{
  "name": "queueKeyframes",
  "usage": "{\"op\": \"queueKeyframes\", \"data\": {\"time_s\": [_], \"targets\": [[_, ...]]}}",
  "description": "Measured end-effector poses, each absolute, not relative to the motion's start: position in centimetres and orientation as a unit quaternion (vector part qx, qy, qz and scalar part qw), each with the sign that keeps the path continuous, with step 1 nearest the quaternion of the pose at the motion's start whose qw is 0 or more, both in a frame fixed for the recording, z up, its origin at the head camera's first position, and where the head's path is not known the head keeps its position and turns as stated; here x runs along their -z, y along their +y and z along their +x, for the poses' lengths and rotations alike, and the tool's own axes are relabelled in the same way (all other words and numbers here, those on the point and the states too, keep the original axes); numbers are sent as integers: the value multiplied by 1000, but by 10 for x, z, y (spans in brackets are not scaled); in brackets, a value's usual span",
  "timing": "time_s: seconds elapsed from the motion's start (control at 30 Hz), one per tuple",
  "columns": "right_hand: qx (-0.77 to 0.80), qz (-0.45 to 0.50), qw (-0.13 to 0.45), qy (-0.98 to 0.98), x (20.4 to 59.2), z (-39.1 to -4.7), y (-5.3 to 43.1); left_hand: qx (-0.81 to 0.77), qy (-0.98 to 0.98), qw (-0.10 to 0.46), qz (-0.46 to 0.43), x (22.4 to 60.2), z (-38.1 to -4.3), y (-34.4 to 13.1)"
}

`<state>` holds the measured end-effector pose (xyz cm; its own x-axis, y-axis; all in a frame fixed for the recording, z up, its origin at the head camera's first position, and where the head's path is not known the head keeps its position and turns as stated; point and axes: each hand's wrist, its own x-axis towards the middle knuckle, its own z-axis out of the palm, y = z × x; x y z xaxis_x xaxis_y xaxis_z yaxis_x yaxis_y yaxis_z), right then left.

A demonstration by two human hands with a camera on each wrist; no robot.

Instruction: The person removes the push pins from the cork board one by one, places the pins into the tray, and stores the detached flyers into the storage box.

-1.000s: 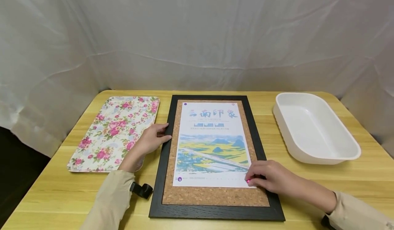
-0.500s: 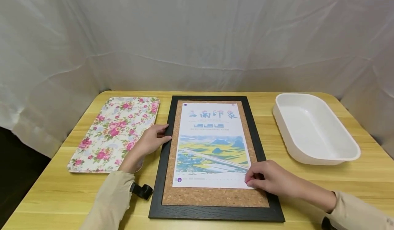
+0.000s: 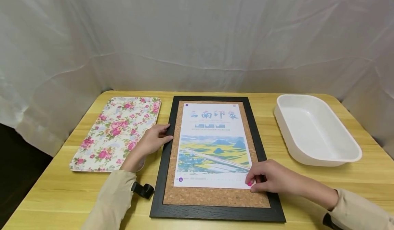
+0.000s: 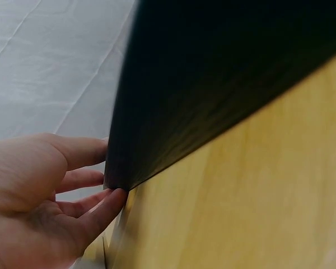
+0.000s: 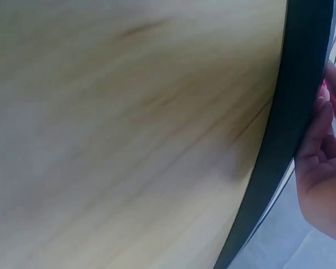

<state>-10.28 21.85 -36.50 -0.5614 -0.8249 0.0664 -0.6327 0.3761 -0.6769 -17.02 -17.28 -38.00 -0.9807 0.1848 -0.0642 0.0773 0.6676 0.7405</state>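
Note:
In the head view a printed poster (image 3: 212, 154) with a landscape picture lies on a cork board (image 3: 215, 197) inside a black frame (image 3: 215, 212). Curled over the poster's lower right corner, my right hand (image 3: 274, 177) holds a pink pushpin (image 3: 249, 184) between thumb and fingers. Its tip is hidden. Purple dots that look like pins mark the poster's upper left and lower left corners, with a paler one at the upper right. My left hand (image 3: 152, 139) touches the frame's left side with extended thumb and fingers; the left wrist view shows these fingertips (image 4: 116, 197) against the frame edge.
Left of the frame lies a flower-patterned tray (image 3: 115, 134), partly behind my left wrist. A deep white plastic tub (image 3: 317, 134) stands at the right. Everything rests on a wood-grain table (image 3: 49, 192), with a pale grey curtain (image 3: 197, 41) behind it.
My right thumb has shifted slightly down and away from the fingertips, and more of the pink pushpin shows. My left hand stays at the frame. The whole view has shifted slightly.

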Motion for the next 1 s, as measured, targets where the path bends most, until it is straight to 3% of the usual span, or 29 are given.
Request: {"op": "queueKeyframes", "data": {"time_s": [0.1,0.4,1.0], "targets": [[353,-443,150,811,365,-104,219,-401,911,64,72,380,-170,-173],[402,-364,240,805,361,-107,220,-401,911,63,78,381,-171,-173],[456,-263,260,810,362,-102,221,-404,909,57,89,382,-169,-173]]}}
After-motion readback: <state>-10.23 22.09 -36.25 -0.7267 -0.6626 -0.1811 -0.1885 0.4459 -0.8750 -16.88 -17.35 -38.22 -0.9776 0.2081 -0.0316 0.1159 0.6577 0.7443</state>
